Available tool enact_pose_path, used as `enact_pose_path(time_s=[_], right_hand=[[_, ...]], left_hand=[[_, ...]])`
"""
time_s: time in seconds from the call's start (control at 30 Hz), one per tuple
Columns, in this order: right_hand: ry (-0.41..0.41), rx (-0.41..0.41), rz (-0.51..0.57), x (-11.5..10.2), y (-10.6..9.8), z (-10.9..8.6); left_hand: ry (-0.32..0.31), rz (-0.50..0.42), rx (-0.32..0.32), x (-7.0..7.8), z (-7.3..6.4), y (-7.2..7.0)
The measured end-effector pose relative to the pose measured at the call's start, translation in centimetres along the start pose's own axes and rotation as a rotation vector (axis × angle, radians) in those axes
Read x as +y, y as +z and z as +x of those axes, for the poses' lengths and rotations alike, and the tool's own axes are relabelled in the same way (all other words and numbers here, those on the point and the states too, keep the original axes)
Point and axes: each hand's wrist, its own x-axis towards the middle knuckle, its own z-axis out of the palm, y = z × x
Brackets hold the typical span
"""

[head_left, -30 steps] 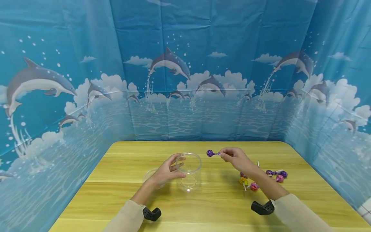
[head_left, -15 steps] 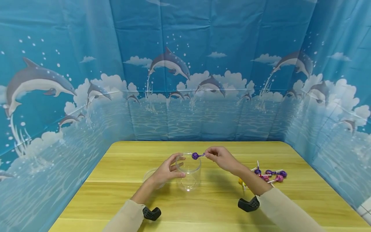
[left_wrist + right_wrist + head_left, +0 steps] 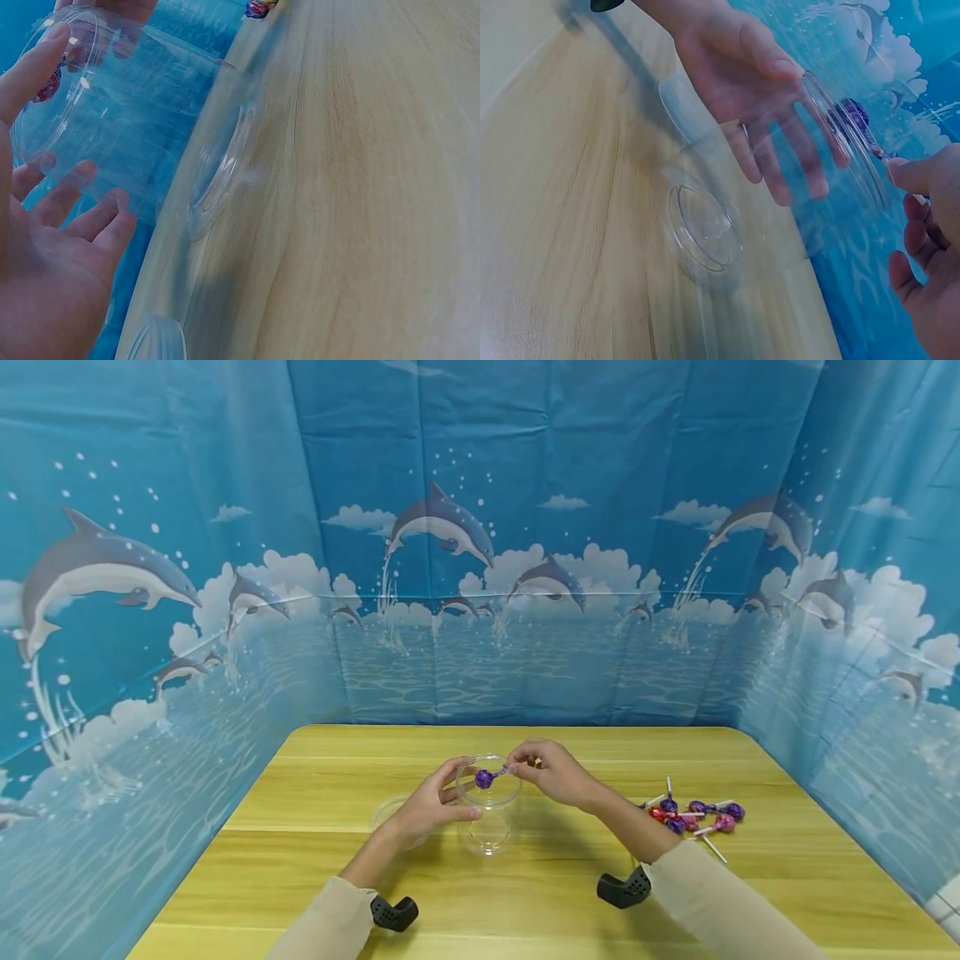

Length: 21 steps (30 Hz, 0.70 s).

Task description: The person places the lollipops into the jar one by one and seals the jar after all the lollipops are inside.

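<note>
A clear plastic jar [image 3: 489, 831] stands upright on the table, its mouth uncovered. My left hand [image 3: 435, 803] holds it from the left; in the left wrist view the thumb lies at the rim and the fingers spread along the far side. Between thumb and fingertips, my right hand [image 3: 557, 774] pinches the stick end of a purple-wrapped lollipop [image 3: 483, 779]. The candy head is at the jar's mouth, inside the rim as the right wrist view shows it [image 3: 853, 114]. How deep it sits cannot be told.
Several wrapped lollipops, purple, red and pink, lie in a loose pile [image 3: 677, 825] right of the jar, partly near the right forearm. A clear round lid [image 3: 385, 812] lies left of the jar, partly behind the left hand. A dolphin-print curtain [image 3: 480, 677] surrounds the wooden table [image 3: 300, 860].
My right hand has moved left with the purple lollipop, from beside the jar to its mouth, and the candy head has tipped downward. The left hand and jar have stayed in place.
</note>
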Motion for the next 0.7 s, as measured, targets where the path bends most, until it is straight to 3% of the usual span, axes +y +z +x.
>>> enact_pose_path(time_s=[0.33, 0.7], right_hand=[[-0.083, -0.053, -0.094, -0.5, 0.0, 0.8], [-0.070, -0.125, -0.114, -1.3, 0.4, 1.4]], left_hand=[[-0.004, 0.008, -0.007, 0.0, 0.2, -0.2], [0.003, 0.002, -0.018, 0.1, 0.0, -0.1]])
